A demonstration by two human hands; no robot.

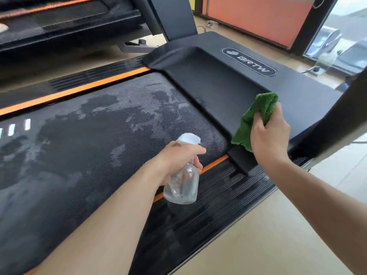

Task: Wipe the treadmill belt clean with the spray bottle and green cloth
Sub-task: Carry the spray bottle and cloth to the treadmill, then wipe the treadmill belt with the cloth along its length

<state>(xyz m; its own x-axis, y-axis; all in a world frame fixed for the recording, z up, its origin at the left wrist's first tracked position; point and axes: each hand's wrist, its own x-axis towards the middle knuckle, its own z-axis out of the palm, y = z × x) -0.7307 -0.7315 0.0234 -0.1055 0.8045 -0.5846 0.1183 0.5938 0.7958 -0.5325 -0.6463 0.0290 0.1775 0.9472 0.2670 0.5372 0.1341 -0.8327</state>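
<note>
The treadmill belt [103, 135] is dark and textured, with wet patches spread across its middle and left. My left hand [176, 157] grips a clear spray bottle [182, 185] with a white trigger head, held over the belt's near edge and orange stripe. My right hand [270, 135] clutches a bunched green cloth [254, 118], which hangs against the front edge of the black motor cover [228, 80], just right of the belt.
A ribbed black side rail [208, 211] runs along the near side. An upright post [341, 116] rises at the right, another [170, 16] at the far side. A second treadmill [59, 22] stands at top left. Beige floor [268, 235] lies at bottom right.
</note>
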